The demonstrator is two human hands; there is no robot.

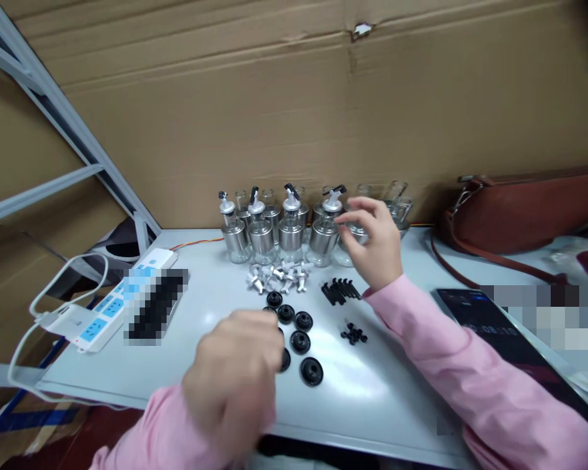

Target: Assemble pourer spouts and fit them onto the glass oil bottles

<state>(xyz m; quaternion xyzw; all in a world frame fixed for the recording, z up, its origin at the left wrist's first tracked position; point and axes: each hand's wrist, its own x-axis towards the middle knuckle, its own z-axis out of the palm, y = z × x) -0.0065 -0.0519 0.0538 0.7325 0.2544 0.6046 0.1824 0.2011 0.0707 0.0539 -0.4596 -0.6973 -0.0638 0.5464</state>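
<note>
My right hand [372, 241] is raised at the right end of the bottle row, fingers apart and curved. Its fingertips are close to a glass bottle [324, 241] with a steel band and a silver spout with a black lever; whether they touch it I cannot tell. My left hand [232, 378], blurred, is curled closed above the front of the table, hiding some black round discs [300, 341]; anything inside it is hidden. Behind the discs lie several silver spouts [277, 279]. Black levers [340, 291] and small black caps [354, 334] lie in separate groups to the right.
More glass bottles [400, 207] stand behind the front row, against the cardboard wall [294, 117]. On the left are a white power strip [122, 300] and its cable. A brown bag [524, 212] and a dark phone [500, 339] lie at the right of the table [215, 287].
</note>
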